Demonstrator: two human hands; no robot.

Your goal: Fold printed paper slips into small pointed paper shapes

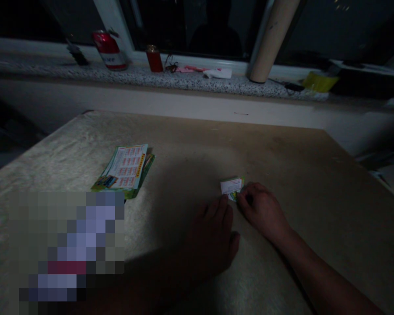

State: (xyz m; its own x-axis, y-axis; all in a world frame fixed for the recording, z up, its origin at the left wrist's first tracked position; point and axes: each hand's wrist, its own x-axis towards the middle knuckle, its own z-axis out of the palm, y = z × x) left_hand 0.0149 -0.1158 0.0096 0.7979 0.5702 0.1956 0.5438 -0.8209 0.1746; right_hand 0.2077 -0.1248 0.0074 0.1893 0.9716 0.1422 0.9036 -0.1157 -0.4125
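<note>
A small piece of printed paper (230, 186), white with green edges and apparently folded, lies near the middle of the table. My left hand (213, 232) is laid out flat just in front of it, and the fingertips touch its near edge. At the paper's right side, my right hand (264, 210) has thumb and forefinger curled together on the near right corner. Farther left rests a stack of printed leaflets (128, 164), the top one showing rows of red print on white. Dim light hides the detail of my left hand.
A blurred-out patch (85, 236) covers the table's left front. Behind the table (184, 135), a speckled stone sill (134, 78) carries a red can (109, 49), a red jar (154, 59), crumpled paper (218, 73), a cardboard tube (272, 41) and a yellow item (320, 82).
</note>
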